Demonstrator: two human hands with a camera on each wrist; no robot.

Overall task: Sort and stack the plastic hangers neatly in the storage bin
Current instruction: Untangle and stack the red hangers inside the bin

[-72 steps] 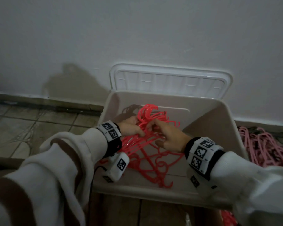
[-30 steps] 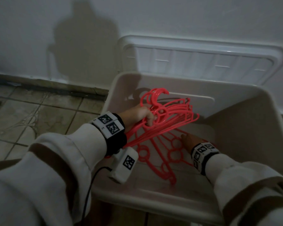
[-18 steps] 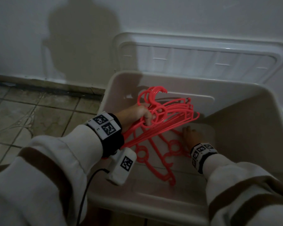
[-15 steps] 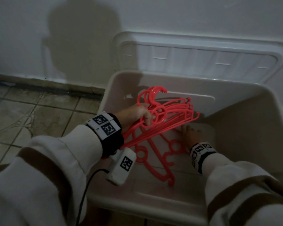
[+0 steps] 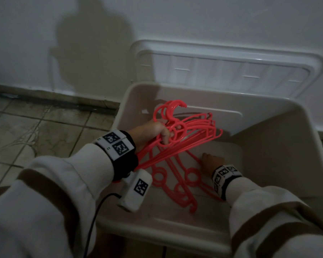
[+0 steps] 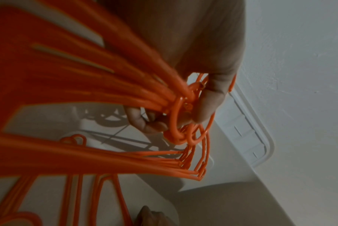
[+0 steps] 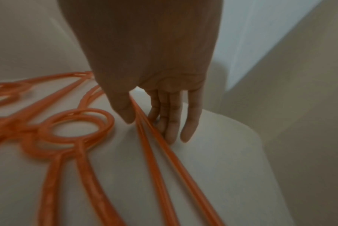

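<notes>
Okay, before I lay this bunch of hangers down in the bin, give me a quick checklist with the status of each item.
1. Left hand grips the bunch of hangers at the necks: ok.
2. Hooks in the bunch face one way: ok.
3. Loose hangers on the bin floor lie aligned: not ok, they are splayed.
4. Right hand clear of the landing spot: not ok, fingers rest beside the hanger bars.
5. Bin open, lid out of the way: ok.
</notes>
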